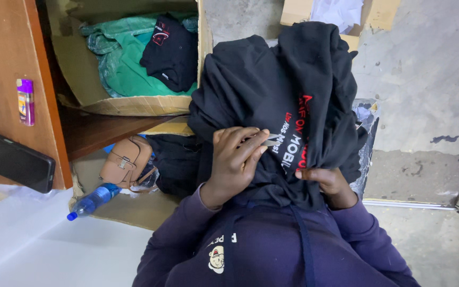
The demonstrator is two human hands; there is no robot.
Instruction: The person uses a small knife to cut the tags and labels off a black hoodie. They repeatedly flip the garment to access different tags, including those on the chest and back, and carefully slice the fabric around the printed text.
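The head view looked down on a black printed garment (277, 90) bunched in the person's lap. The left hand (236, 159) lay on it, fingers curled, pinching a small metal tool (270, 141) at the print. The right hand (329, 186) gripped a fold below, fingers closed. The cloth looked soft, light and floppy, best held by a gathered fold. Beyond the fingers lay bare concrete floor (426, 79); leftward, a cardboard box (134, 103) of clothes.

A garment workroom or storeroom; bare concrete floor (426, 79) right of the hands; an open cardboard box (128, 103) of folded clothes up-left of them; wooden shelving (6, 53) far left.
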